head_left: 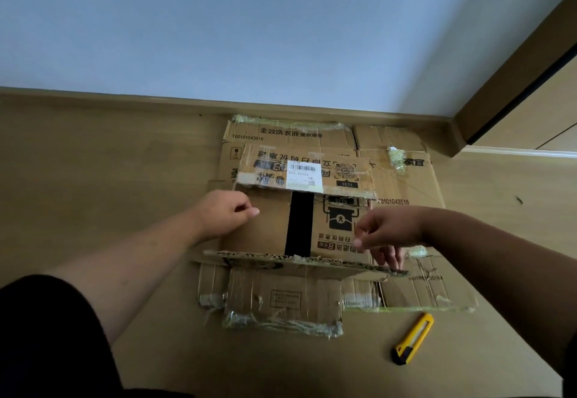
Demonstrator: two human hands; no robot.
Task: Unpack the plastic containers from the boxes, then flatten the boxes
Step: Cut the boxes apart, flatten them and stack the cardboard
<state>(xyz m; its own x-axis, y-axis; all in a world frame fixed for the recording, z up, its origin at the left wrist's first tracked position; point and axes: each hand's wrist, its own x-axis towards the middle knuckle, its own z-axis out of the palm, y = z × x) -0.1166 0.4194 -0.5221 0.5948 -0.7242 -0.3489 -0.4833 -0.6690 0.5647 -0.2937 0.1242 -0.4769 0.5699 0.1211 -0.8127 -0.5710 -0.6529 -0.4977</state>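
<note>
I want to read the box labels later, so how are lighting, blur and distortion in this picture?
Head view: dim, even light with soft shadows and no hard glare; the skirting board bows from wide-angle distortion; the white barcode label on the top flattened box is sharp enough to see but its small print is unreadable; the left hand and right hand look slightly soft.

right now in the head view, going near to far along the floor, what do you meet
yellow utility knife → flattened brown cardboard box with the black tape stripe and white barcode label, both hands over it → flat cardboard sheet printed with green-taped edge → wooden skirting board → pale wall
</note>
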